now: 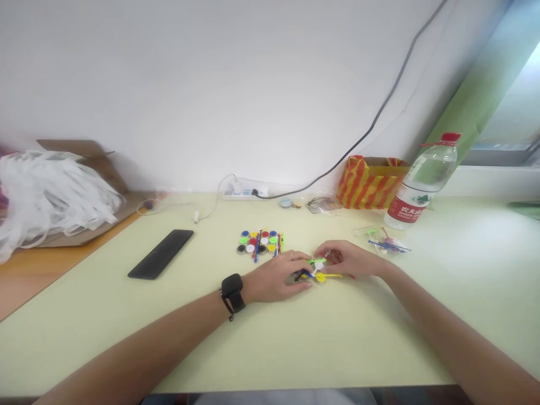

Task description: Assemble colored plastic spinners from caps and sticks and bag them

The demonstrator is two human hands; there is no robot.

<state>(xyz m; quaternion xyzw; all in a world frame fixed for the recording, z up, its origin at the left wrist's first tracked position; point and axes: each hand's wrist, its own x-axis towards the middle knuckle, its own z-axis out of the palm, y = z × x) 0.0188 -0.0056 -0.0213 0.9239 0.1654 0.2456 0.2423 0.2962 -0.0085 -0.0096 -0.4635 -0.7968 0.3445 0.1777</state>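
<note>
A cluster of small round plastic pieces with thin coloured sticks lies on the table between my hands. My left hand [278,277], with a ring and a black watch, curves its fingers and thumb around a black disc [300,275], partly hidden. My right hand [348,259] has its fingers and thumb around a red disc [335,257] at the cluster's right side. Between them sit a white disc [319,266] and a yellow disc [320,278], with a green stick [316,261] behind. Behind my left hand, several coloured discs [252,241] stand in rows with sticks across them.
A black flat slab [161,254] lies left. Several loose coloured sticks [388,244] rest on clear plastic at right, before a water bottle [422,185] and a striped bag [367,185]. A power strip [244,191] is by the wall; a box of white strips [54,197] stands far left.
</note>
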